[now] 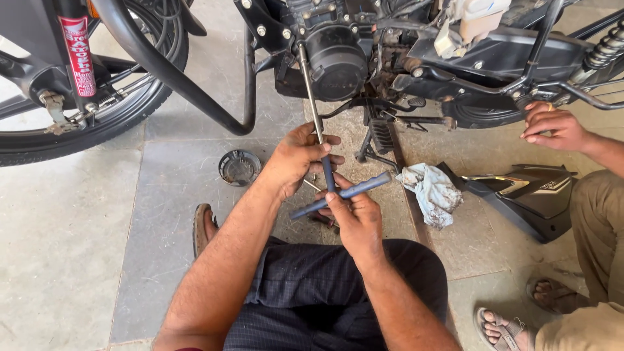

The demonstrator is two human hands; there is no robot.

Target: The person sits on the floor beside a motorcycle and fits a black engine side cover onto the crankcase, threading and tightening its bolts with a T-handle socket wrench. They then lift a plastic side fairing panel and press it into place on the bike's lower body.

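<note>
A long T-handle socket wrench (313, 104) runs from my hands up to a bolt on the black engine case (335, 62) of a motorcycle. My left hand (296, 159) wraps around the wrench's steel shaft near its lower end. My right hand (351, 214) grips the blue-grey crossbar handle (370, 186) below it. I sit on the floor in front of the engine, my knees in dark trousers.
The front wheel (84, 110) and crash guard (195, 97) stand at left. A round metal cover (238, 167) lies on the stone floor. A dirty rag (432, 192) and a black body panel (526, 195) lie at right. Another person's hand (552, 127) touches the bike frame.
</note>
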